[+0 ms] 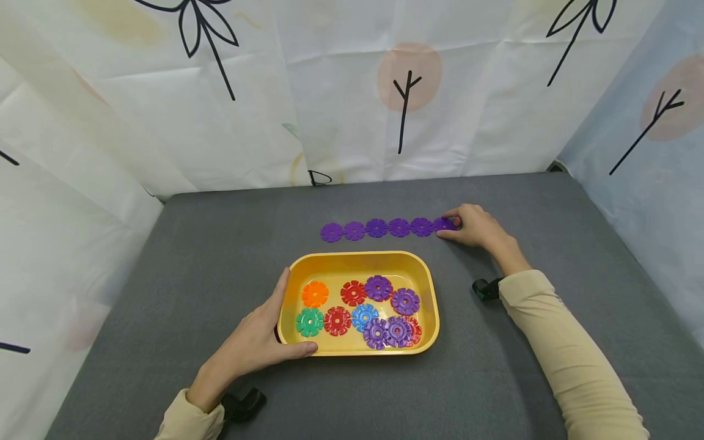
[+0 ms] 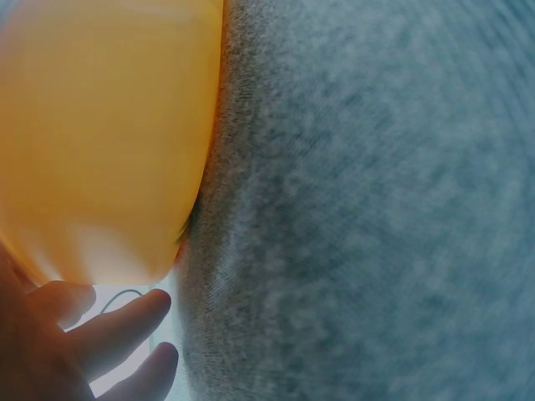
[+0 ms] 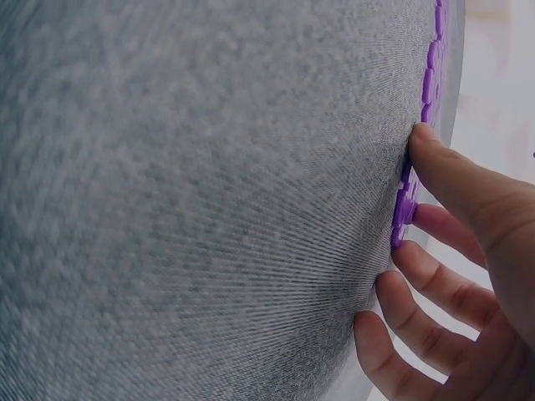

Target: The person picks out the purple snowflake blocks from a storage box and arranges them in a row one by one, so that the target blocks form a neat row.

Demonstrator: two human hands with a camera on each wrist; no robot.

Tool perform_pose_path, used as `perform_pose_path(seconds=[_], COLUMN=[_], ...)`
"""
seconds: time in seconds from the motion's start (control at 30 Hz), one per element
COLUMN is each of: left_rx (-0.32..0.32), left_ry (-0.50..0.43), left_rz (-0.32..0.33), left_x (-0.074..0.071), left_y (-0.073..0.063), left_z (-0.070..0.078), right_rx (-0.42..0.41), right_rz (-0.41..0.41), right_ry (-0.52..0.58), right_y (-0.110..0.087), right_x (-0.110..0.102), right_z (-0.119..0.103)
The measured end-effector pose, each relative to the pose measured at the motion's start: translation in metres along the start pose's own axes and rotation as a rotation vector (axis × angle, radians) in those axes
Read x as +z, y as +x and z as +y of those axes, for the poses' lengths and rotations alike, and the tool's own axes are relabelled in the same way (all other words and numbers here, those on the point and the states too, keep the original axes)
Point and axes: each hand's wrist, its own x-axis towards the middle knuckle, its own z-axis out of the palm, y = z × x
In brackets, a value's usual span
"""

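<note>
A row of purple flower-shaped plastic discs lies flat on the grey table behind a yellow tray. At the row's right end, my right hand pinches the last purple disc between thumb and fingers, with the disc on the table or very close to it. In the right wrist view the discs show edge-on. My left hand holds the tray's left end, thumb at the front rim and fingers along the side. The left wrist view shows the tray's outer wall filling the upper left.
Inside the tray lie an orange disc, a green disc, a blue disc, several red discs and several purple discs, some overlapping. White patterned cloth hangs behind and beside the grey table.
</note>
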Motion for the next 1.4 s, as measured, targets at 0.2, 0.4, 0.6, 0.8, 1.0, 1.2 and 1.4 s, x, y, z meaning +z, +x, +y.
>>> perform_pose_path(seconds=[0.2,0.4,0.6,0.8,1.0,1.2,1.4], left_rx=[0.003,-0.001,-0.006,-0.014,-0.007,0.002,0.004], left_ry=[0.003,-0.004,-0.003,0.0,-0.004,-0.009,-0.013], left_rz=[0.0,-0.005,-0.005,-0.006,-0.006,-0.003,-0.002], left_x=[0.0,0.0,0.0,0.0,-0.001,-0.001,-0.001], left_y=[0.0,0.0,0.0,0.0,0.001,0.001,0.001], left_z=[0.0,0.0,0.0,0.001,0.0,0.0,0.001], right_rx=[-0.003,-0.009,-0.018,-0.017,-0.069,-0.174,-0.327], right_rz=[0.003,0.004,0.012,0.022,0.093,0.13,0.141], right_ry=[-0.002,0.002,0.002,-0.01,-0.024,-0.013,0.054], right_y=[0.0,0.0,0.001,-0.001,-0.009,-0.023,-0.041], right_x=[0.002,0.003,0.003,0.002,-0.005,-0.013,-0.015], right_z=[0.0,-0.001,-0.003,-0.005,-0.028,-0.064,-0.098])
